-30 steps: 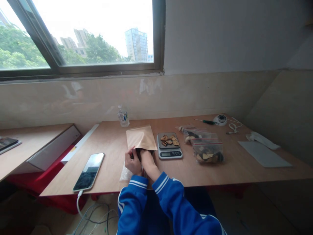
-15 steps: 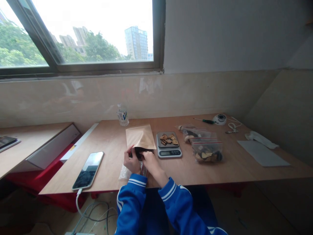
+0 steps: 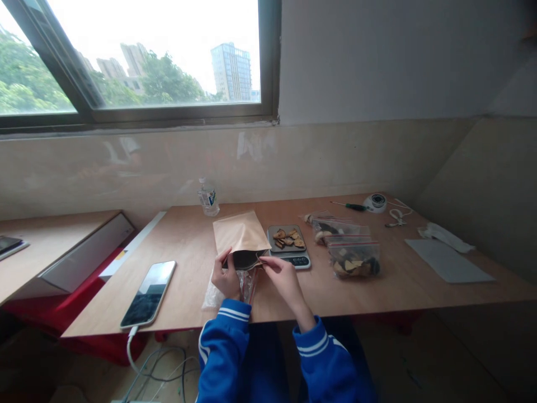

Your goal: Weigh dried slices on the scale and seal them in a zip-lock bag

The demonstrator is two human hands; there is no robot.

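Between fingers (image 3: 272, 265), gaping paper bag (image 3: 242, 232)

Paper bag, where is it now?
Head view: the paper bag is just below centre, left of the scale, held by the left hand and right hand.

Smartphone (image 3: 149, 294), white cable (image 3: 128, 348) attached. Clear bottle (image 3: 208, 200), upright near wall (image 3: 168, 168). Green-handled screwdriver (image 3: 356, 207) beside dome camera (image 3: 376, 202). At right, we log pale sheet (image 3: 448, 262). Above, window (image 3: 180, 33), trees (image 3: 172, 81) outside.
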